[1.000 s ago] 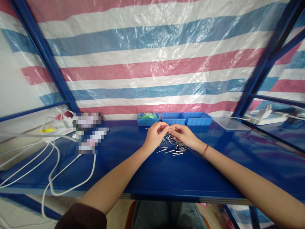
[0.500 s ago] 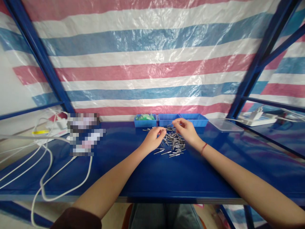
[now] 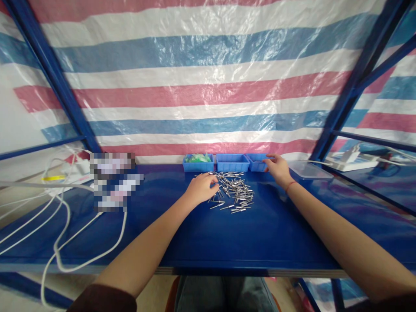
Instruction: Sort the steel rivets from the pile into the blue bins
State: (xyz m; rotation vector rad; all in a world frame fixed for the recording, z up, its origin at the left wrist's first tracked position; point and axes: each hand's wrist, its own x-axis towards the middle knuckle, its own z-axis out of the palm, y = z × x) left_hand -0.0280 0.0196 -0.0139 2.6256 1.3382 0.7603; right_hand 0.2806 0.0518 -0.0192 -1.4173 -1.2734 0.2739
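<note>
A loose pile of silver blind rivets (image 3: pixel 238 190) lies on the blue tabletop. My left hand (image 3: pixel 202 189) rests at the left side of the pile, its fingers bent and a gap showing between thumb and forefinger. I see nothing held in it. Over the right blue bin (image 3: pixel 256 165) is my right hand (image 3: pixel 277 169), fingers apart at the bin's right side, with no rivet visible in them. The middle blue bin (image 3: pixel 232 164) stands just behind the pile. Green plastic packets (image 3: pixel 198 158) fill the left blue bin (image 3: pixel 199 167).
A clear plastic lid (image 3: pixel 310 170) lies right of the bins. White cables (image 3: pixel 66 216) loop across the table's left side, near a blurred-out patch (image 3: pixel 113 182). A power strip (image 3: pixel 354 161) sits at the far right. Behind hangs a striped plastic sheet (image 3: pixel 208 95).
My right hand has moved right, from above the pile to the right bin, and its fingers have parted. My left hand has shifted slightly left and down onto the pile's edge.
</note>
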